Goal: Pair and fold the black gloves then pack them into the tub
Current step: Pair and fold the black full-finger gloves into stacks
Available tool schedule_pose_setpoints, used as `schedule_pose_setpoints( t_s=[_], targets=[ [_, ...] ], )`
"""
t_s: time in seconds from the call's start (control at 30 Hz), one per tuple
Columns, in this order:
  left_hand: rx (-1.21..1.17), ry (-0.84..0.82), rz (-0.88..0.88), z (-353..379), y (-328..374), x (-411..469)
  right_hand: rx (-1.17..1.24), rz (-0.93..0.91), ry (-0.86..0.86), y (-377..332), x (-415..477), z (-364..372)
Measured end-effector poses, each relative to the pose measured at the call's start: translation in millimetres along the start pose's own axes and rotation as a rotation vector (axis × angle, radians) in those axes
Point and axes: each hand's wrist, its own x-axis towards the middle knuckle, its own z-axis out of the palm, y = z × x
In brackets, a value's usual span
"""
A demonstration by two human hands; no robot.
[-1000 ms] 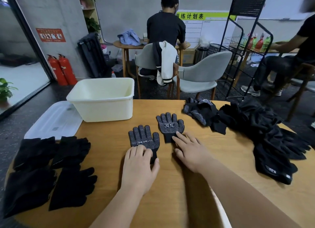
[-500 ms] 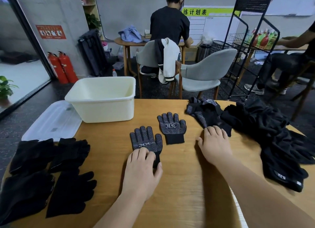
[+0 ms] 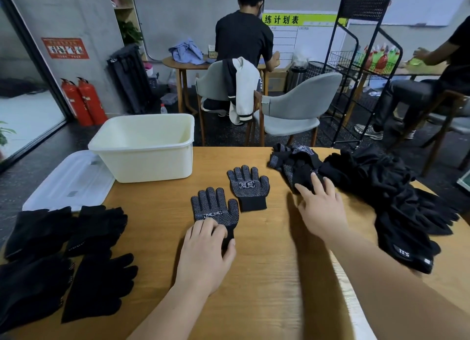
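The left fingers [image 3: 211,226] are bent down over the cuff of the near dotted glove [image 3: 215,206], thumb alongside it. Whether they pinch the knit or only press it flat cannot be told, since the left hand [image 3: 204,255] covers the cuff. The right fingers [image 3: 316,180] are straight and spread, holding nothing, their tips on the edge of a small heap of dotted gloves [image 3: 292,161]. The right hand [image 3: 323,210] lies flat behind them on the counter [image 3: 267,276].

A second dotted glove [image 3: 248,187] lies palm up just beyond the near one, close beside it but apart. It looks like its match. The cream tub [image 3: 147,161] stands at the far left of the counter with its lid [image 3: 68,182] off beside it.

These gloves are probably light, limp knit that will sag and slide if lifted by one finger. The ribbed cuff is the firmest place to take hold, and the rubber dots should grip the wood and each other.

To the right, a large pile of plain black gloves [image 3: 396,194] is black on black, so single gloves are hard to separate by eye. More laid-out black gloves [image 3: 63,250] on the left run past the frame edge. The tub's floor behind its near wall is hidden.
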Motion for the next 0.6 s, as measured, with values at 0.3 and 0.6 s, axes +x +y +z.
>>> schedule_pose_setpoints(
  t_s=[0.3,0.6],
  targets=[
    [0.013,-0.029,-0.011,0.9,-0.7,2.0,-0.181,-0.036,0.018,3.6,33.4,-1.1],
    [0.004,-0.030,-0.018,1.3,-0.9,2.0,-0.095,-0.036,0.220,5.3,29.6,-10.7]
  ],
)
